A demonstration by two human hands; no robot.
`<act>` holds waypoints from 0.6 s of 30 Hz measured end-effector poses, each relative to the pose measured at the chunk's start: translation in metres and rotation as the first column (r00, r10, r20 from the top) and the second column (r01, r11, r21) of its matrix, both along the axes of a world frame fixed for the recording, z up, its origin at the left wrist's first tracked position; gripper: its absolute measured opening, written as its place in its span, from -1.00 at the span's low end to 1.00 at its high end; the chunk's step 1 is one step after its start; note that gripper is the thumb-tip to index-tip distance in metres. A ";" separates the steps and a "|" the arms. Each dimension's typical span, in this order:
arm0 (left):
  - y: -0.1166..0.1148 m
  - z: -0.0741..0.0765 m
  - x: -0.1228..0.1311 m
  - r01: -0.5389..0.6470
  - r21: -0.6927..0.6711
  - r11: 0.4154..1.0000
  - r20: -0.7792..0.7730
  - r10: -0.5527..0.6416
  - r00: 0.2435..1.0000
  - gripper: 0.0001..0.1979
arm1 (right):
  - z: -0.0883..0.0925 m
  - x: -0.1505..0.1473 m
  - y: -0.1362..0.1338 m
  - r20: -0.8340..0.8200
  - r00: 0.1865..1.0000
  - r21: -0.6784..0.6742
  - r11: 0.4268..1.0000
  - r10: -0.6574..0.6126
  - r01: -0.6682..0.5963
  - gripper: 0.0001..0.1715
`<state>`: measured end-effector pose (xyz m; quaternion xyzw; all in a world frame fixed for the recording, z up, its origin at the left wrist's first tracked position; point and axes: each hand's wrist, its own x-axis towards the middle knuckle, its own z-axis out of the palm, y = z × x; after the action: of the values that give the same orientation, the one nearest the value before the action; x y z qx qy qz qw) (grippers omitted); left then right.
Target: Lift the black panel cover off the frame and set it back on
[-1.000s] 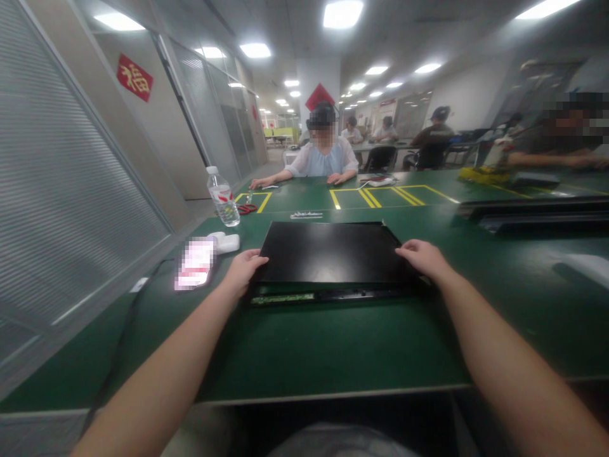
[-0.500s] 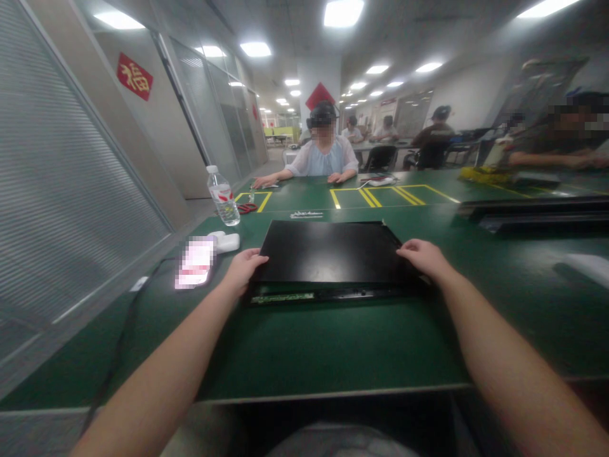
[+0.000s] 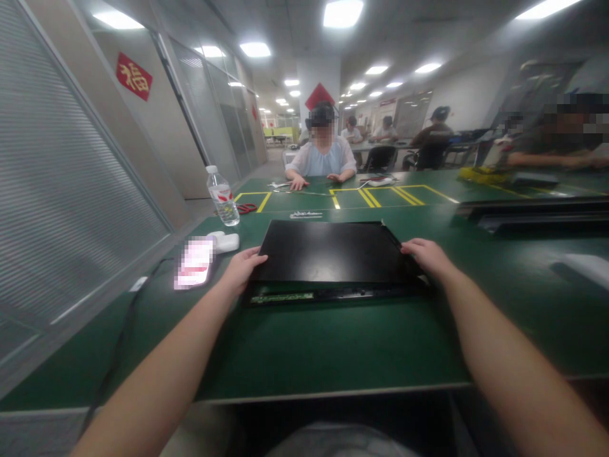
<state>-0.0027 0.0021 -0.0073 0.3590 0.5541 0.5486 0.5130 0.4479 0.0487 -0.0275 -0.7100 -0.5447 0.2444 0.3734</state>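
Observation:
A flat black display panel point(image 3: 328, 251) lies over a dark frame point(image 3: 352, 294) on the green table. Along the frame's near edge a strip of green circuit board point(image 3: 283, 296) shows, and the panel sits slightly askew on it. My left hand point(image 3: 245, 270) is closed on the panel's left edge, thumb on top and the other fingers partly hidden below. At the right side, my right hand point(image 3: 425, 255) pinches the edge where panel and frame meet; its lower fingers are hidden.
A water bottle point(image 3: 222, 197), red-handled scissors point(image 3: 246, 208), a lit phone point(image 3: 194, 263) and a white object point(image 3: 226, 242) stand to the left. Long black bars point(image 3: 547, 212) lie at the right. Across the table point(image 3: 333, 355) sits a person point(image 3: 323, 155); yellow tape point(image 3: 375, 195) marks the surface.
My right thumb has shifted slightly outward along the right edge; my left hand and the panel stay almost still. The person opposite has drawn one hand inward across the table.

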 end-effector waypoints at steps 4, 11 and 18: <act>0.000 -0.002 0.001 -0.021 0.013 1.000 -0.022 0.021 1.000 -0.68 | 0.002 -0.001 -0.002 -0.038 0.999 -0.016 1.000 0.021 -0.021 -0.73; 0.003 -0.007 0.002 -0.064 0.040 0.997 -0.059 0.066 0.996 -0.70 | 0.005 -0.003 -0.004 0.021 1.000 -0.011 1.000 0.021 -0.021 -0.73; 0.003 -0.008 0.002 -0.059 0.059 0.997 -0.088 0.064 0.994 -0.72 | 0.004 -0.003 -0.003 0.079 0.997 0.000 1.000 0.005 -0.005 -0.71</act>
<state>-0.0006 0.0054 -0.0157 0.3806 0.5716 0.5628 0.4601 0.4451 0.0457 -0.0237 -0.7176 -0.5609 0.2171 0.3511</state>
